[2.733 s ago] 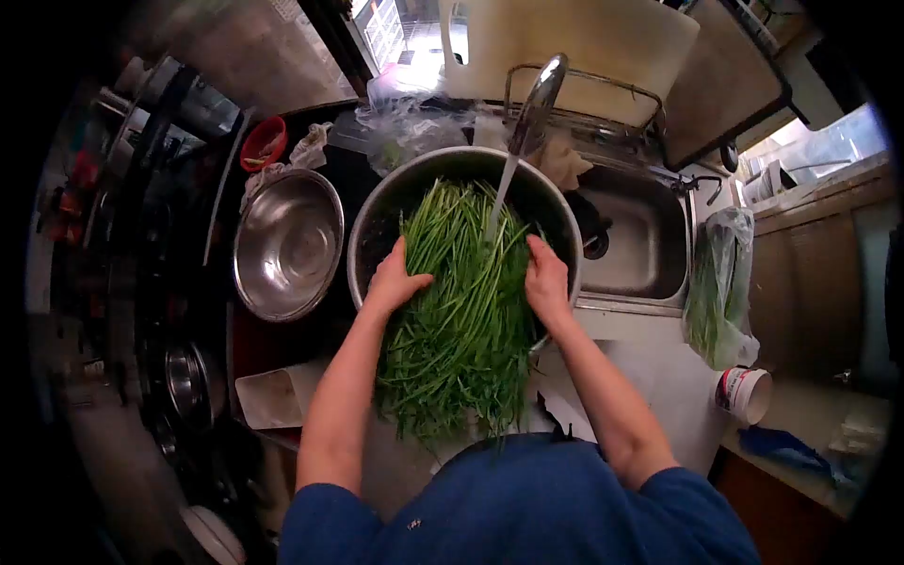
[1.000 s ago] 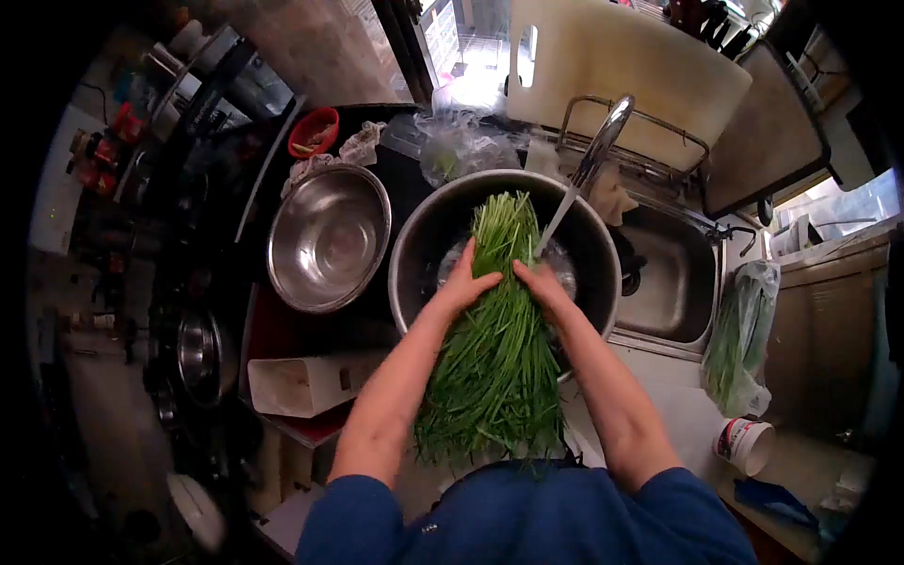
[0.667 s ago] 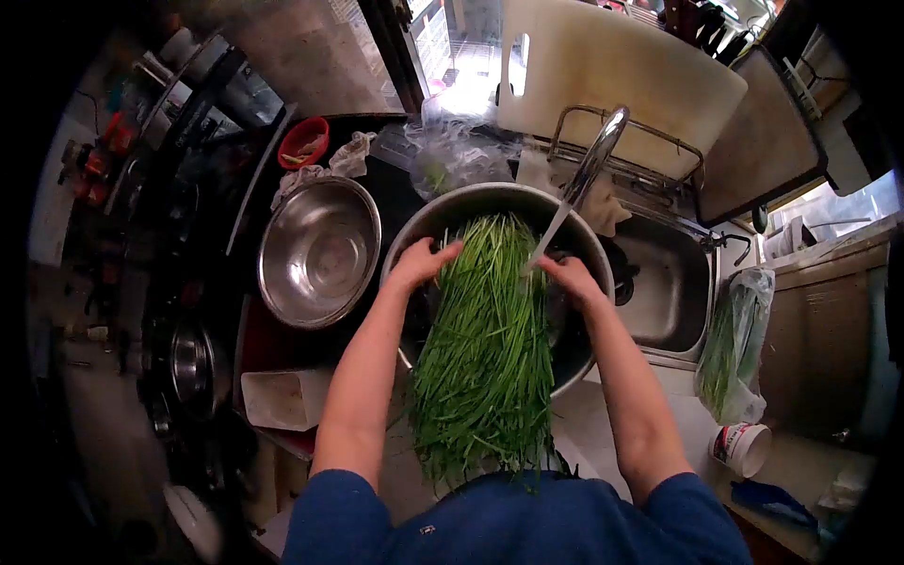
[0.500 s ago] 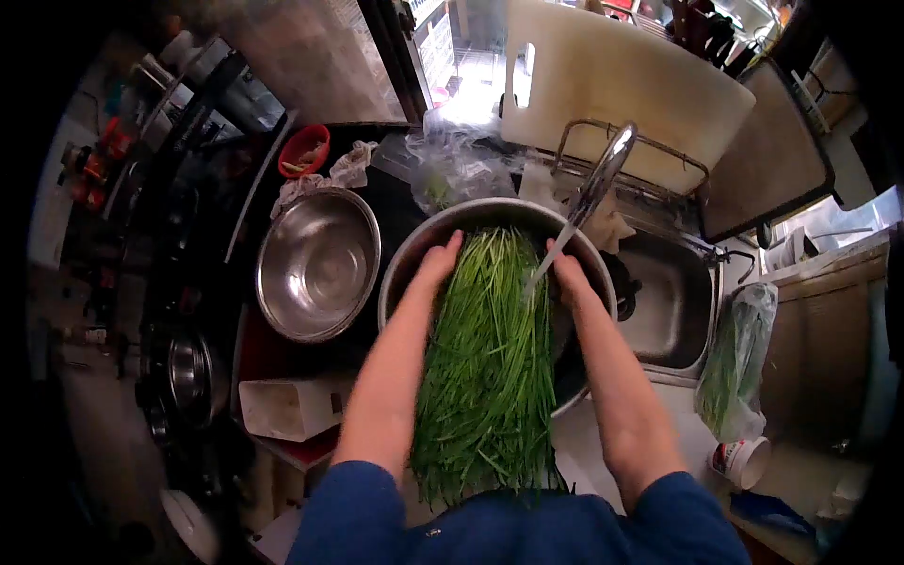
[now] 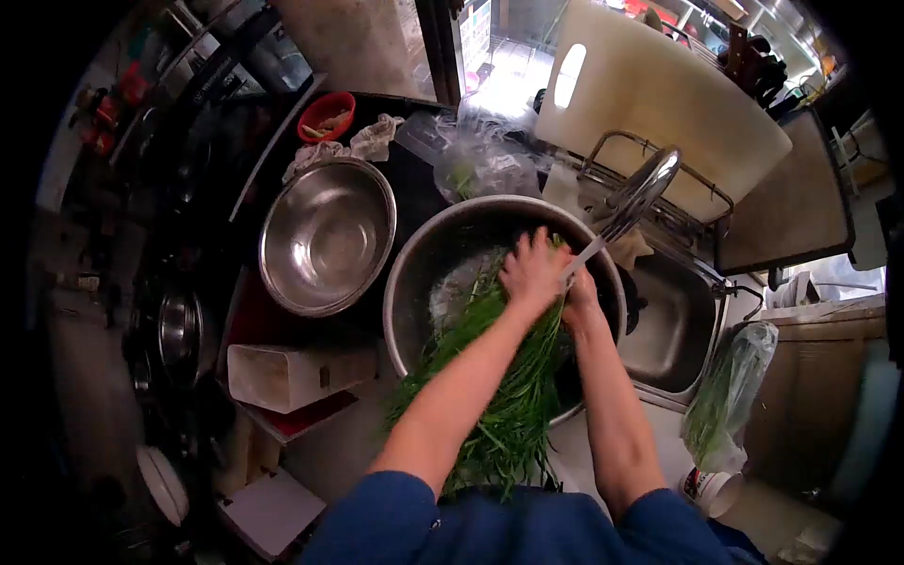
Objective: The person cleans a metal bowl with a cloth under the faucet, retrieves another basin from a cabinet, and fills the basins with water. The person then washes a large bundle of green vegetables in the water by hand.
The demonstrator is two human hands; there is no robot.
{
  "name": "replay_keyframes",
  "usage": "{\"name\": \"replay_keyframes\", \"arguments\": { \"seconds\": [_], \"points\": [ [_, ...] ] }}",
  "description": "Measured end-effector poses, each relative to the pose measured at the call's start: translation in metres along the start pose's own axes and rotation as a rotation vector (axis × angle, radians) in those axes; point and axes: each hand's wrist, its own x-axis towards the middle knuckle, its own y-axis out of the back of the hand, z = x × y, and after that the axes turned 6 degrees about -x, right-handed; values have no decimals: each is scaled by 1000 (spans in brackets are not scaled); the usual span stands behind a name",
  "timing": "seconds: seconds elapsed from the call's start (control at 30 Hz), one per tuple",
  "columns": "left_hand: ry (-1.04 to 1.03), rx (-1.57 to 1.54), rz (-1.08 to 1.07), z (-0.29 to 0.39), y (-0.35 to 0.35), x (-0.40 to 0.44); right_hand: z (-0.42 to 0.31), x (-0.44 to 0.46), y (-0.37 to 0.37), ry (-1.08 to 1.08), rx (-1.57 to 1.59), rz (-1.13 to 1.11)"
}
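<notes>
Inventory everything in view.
Pot: 1, silver, centre
Greens: 1 bunch, green, over pot's near rim
Faucet: 1, silver, above pot's rim
Water: 1, clear, from faucet
Sink: 1, silver, right of pot
Metal bowl: 1, silver, left of pot
Red bowl: 1, red, beyond metal bowl
Clear plastic: count unclear, behind pot
Boards: 2, cream and brown, beyond sink
Bagged greens: 1, green, right of sink
Tub: 1, white, by bagged greens
Box: 1, white, left foreground
Left background: too dark to count
Sleeves: 2, blue, bottom
Left hand: 1, bare, on greens
Right hand: 1, bare, on greens
</notes>
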Motion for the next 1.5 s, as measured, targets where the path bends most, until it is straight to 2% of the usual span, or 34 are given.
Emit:
{"name": "replay_keyframes", "arguments": {
  "seconds": [0.1,0.13,0.17,0.23,0.3,0.33,0.4,0.43,0.5,0.53,0.6,0.63,0.67,0.77,0.8,0.83,0.9,0.93,1.03,1.1,1.17,1.2,1.23,1.3,1.4,1.43,1.5],
  "points": [
    [159,-172,-186,-26,-3,39,-11,-21,-20,-25,-122,108],
    [176,-133,-127,-11,3,26,-9,-19,-18,-48,-107,154],
    [93,-150,-155,2,10,14,-7,-13,-18,-67,-92,195],
    [-63,-179,-233,18,14,-25,2,-4,-2,-4,-94,108],
    [-289,94,61,21,-20,-60,5,-12,3,71,-95,82],
    [-329,94,100,20,-25,-64,3,-14,4,115,-103,63],
    [-315,86,134,-3,-35,-27,-3,-19,6,198,-121,30],
    [-305,84,146,-11,-35,-7,-11,-22,-4,55,-129,163],
    [-4,-124,-20,-9,-19,22,-19,-38,-18,3,-125,85],
    [-62,-248,-13,-19,-24,26,-16,-35,-18,33,-103,103],
    [-146,-223,-25,-10,-33,4,-8,-25,-18,85,-63,130],
    [-182,-209,-32,-2,-32,-15,3,-20,-5,156,54,-67],
    [-199,-295,-168,2,-30,-38,14,-14,9,200,177,-272],
    [-481,-159,137,-16,-30,-15,-10,-32,-9,132,-11,110],
    [-428,-233,138,-20,-34,4,-8,-28,7,132,-117,62],
    [-675,80,201,-34,-31,16,-6,-21,21,137,-217,8],
    [-465,-129,161,-35,-8,23,-23,-30,7,119,-337,130],
    [-433,-145,167,-36,14,25,-28,-35,3,110,-392,197],
    [-232,-306,152,-82,51,45,-24,-35,10,93,-324,391],
    [-43,-72,10,-113,67,54,-19,-46,4,163,-247,473],
    [49,53,-123,-151,56,71,-19,-60,-9,187,-191,546],
    [95,114,-190,-163,47,76,0,-34,29,210,-322,423],
    [67,82,-211,-165,39,78,-11,-47,1,111,-499,430],
    [14,27,-248,-160,24,79,32,21,59,-59,-748,346],
    [-100,-149,-315,-142,-11,65,26,23,9,-52,-739,308],
    [-148,-180,-325,-134,-17,59,18,20,4,-112,-551,217],
    [-58,-591,-425,-113,-12,41,2,15,0,-223,-171,36]
  ]
}}
